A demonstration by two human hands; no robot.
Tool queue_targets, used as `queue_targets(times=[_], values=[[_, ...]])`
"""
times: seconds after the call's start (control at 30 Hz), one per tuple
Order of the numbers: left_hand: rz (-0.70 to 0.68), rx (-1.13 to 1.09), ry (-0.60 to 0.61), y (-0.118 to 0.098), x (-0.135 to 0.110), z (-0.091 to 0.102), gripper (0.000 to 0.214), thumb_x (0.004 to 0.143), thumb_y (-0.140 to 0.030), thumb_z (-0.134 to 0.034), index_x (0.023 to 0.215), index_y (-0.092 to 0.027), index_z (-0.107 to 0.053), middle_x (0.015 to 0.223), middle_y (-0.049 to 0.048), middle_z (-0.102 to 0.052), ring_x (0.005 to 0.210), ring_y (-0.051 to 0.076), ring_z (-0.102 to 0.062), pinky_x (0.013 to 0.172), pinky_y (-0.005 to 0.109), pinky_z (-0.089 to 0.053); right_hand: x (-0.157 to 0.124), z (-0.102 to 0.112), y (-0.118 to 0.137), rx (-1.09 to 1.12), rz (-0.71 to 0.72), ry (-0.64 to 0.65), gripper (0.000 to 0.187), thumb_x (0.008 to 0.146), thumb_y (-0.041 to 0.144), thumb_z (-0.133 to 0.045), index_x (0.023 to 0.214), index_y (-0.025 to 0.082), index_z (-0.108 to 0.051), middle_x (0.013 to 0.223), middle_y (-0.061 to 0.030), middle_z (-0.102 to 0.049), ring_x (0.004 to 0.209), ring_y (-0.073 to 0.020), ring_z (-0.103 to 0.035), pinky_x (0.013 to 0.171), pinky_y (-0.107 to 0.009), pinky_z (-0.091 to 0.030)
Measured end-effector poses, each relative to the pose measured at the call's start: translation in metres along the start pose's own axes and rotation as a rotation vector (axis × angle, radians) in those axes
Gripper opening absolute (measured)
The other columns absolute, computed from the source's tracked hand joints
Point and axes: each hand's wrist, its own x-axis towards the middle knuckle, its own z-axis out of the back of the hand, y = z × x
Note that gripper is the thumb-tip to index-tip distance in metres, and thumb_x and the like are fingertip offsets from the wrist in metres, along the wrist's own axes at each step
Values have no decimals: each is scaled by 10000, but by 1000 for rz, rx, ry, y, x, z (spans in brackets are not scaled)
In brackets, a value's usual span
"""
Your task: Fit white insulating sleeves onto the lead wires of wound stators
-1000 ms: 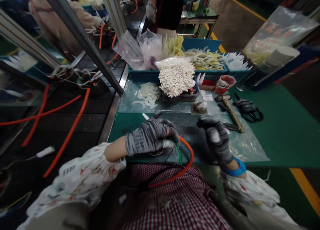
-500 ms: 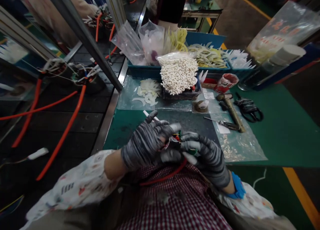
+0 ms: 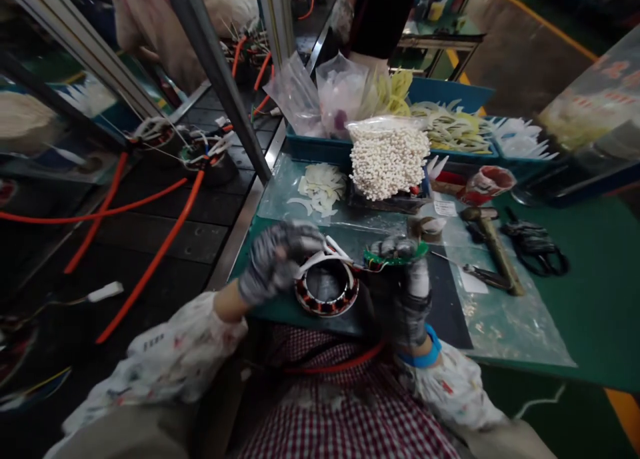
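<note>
A ring-shaped motor stator [image 3: 327, 306] with dark and reddish-brown segments lies on the dark mat in front of me. White sleeved wires [image 3: 336, 247] run along its top. My left hand [image 3: 280, 256], in a grey striped glove, is at the stator's left side, fingers curled beside the white sleeves; blur hides what they pinch. My right hand [image 3: 413, 292], in a matching glove, grips a curved green circuit board [image 3: 393, 256] by its edge, fingers behind and thumb in front. Thin wires link the board to the stator.
Behind are a bag of white sticks [image 3: 390, 159], pale curved slips [image 3: 320, 189] and blue bins [image 3: 313, 149]. At right lie a hammer [image 3: 500, 252], pliers [image 3: 483, 276] and a black cord [image 3: 535, 242]. Wound parts with orange tubes [image 3: 155, 266] stand at left. Another person [image 3: 155, 39] is beyond the frame posts.
My hands have moved apart, uncovering the stator between them. The circuit board is now raised in my right hand. The view has shifted, so the bench appears farther right and lower.
</note>
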Motion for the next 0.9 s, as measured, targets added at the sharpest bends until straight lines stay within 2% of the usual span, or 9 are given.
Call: queue_targets(times=[0.07, 0.13, 0.27, 0.37, 0.5, 0.6, 0.7, 0.83, 0.9], values=[[317, 139, 26, 35, 15, 6, 500, 1157, -363, -337, 1369, -169, -746, 1413, 156, -785, 1329, 272, -735, 1180, 471, -584, -1, -8, 0, 225, -1, -83, 340, 1166, 537, -368, 1180, 337, -643, 875, -26, -665, 779, -236, -692, 749, -414, -646], [392, 209, 86, 65, 35, 4, 425, 1077, -347, -550, 1392, -131, -737, 1485, 184, -740, 1372, 331, -693, 1233, 535, -529, -6, -10, 4, 321, 37, -66, 240, 1135, 541, -523, 1127, 343, -658, 830, 0, -671, 720, -218, -682, 701, -382, -642], [461, 351, 318, 96, 72, -15, 380, 1018, -266, -644, 1360, -155, -764, 1473, 151, -747, 1359, 330, -678, 1207, 470, -514, -10, 2, 15, 251, 124, 195, 97, 1099, 405, -678, 1161, 351, -729, 924, 0, -772, 816, -211, -763, 740, -346, -663], [488, 426, 430, 99, 84, -25, 346, 1035, -267, -598, 1264, -87, -783, 1349, 228, -772, 1291, 393, -704, 1129, 497, -528, -6, 11, 20, 265, 133, 277, 86, 1081, 348, -708, 1146, 347, -763, 944, 0, -788, 819, -205, -762, 733, -335, -653], [474, 497, 523, 92, 84, -24, 437, 1088, -232, -440, 1348, -22, -723, 1389, 310, -724, 1349, 443, -675, 1120, 534, -506, -7, 13, 16, 252, 81, 179, 147, 1069, 464, -731, 1045, 321, -756, 881, -7, -765, 794, -226, -746, 722, -372, -662], [468, 515, 581, 87, 84, -19, 453, 1084, -238, -489, 1440, -28, -675, 1374, 299, -736, 1327, 436, -694, 1111, 534, -522, -13, 11, 7, 263, 38, 111, 194, 1056, 519, -739, 1032, 326, -745, 860, 0, -746, 783, -231, -727, 735, -395, -663], [454, 508, 619, 84, 87, -17, 396, 1072, -229, -532, 1372, -67, -733, 1368, 251, -752, 1331, 417, -696, 1145, 531, -516, -15, 8, 0, 347, 17, 77, 146, 1050, 511, -750, 1101, 375, -730, 856, 30, -717, 786, -216, -705, 773, -399, -650], [468, 512, 555, 82, 86, -11, 419, 1086, -209, -431, 1312, -11, -723, 1374, 200, -729, 1406, 373, -649, 1232, 482, -461, -7, 8, -2, 424, -59, 1, 338, 996, 682, -732, 966, 354, -658, 737, 35, -554, 702, -216, -627, 699, -400, -606], [499, 472, 412, 73, 79, -1, 428, 1091, -208, -414, 1358, -7, -681, 1401, 188, -719, 1398, 352, -656, 1236, 490, -476, -2, 9, -1, 385, -112, 18, 487, 964, 805, -673, 889, 333, -584, 719, 33, -484, 654, -212, -578, 630, -385, -562]])
